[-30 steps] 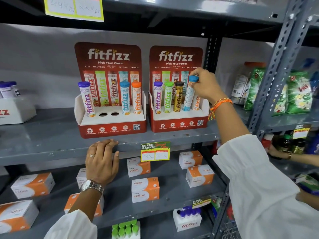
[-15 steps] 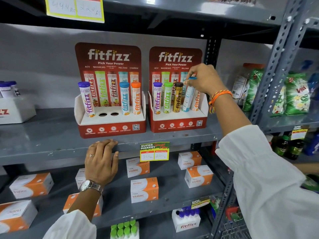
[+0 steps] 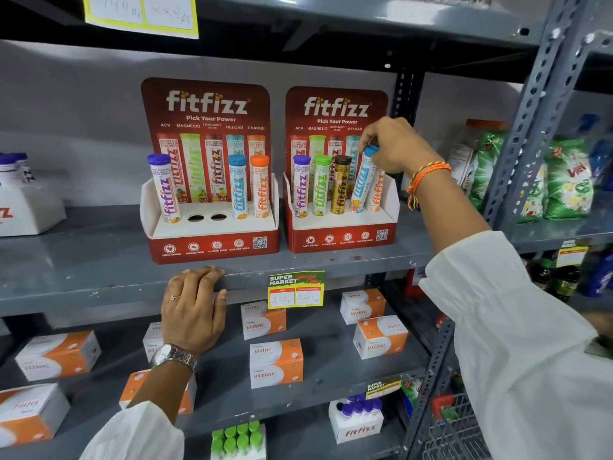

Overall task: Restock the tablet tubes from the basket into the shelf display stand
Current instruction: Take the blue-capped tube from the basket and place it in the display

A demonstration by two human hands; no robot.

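Note:
Two red fitfizz display stands sit on the grey shelf. The left stand (image 3: 212,227) holds a purple-capped tube (image 3: 164,189), a blue one (image 3: 238,187) and an orange one (image 3: 260,187), with two open holes (image 3: 206,217) between. The right stand (image 3: 341,227) holds purple, green and brown tubes, an orange tube partly hidden at the far right, and a tilted blue-capped tube (image 3: 362,180). My right hand (image 3: 394,144) grips that blue tube by its cap. My left hand (image 3: 194,303) rests flat on the shelf's front edge, holding nothing.
A price tag (image 3: 296,290) hangs on the shelf edge. Orange-and-white vizinc boxes (image 3: 276,363) lie on the shelf below. Boxes of spare tubes (image 3: 356,418) stand lower down. A wire basket (image 3: 454,429) shows at the bottom right. Green packets (image 3: 567,180) fill the neighbouring rack.
My right hand has pushed the blue-capped tube lower into the right stand, and the hand has dropped with it. My left hand has stayed on the shelf edge.

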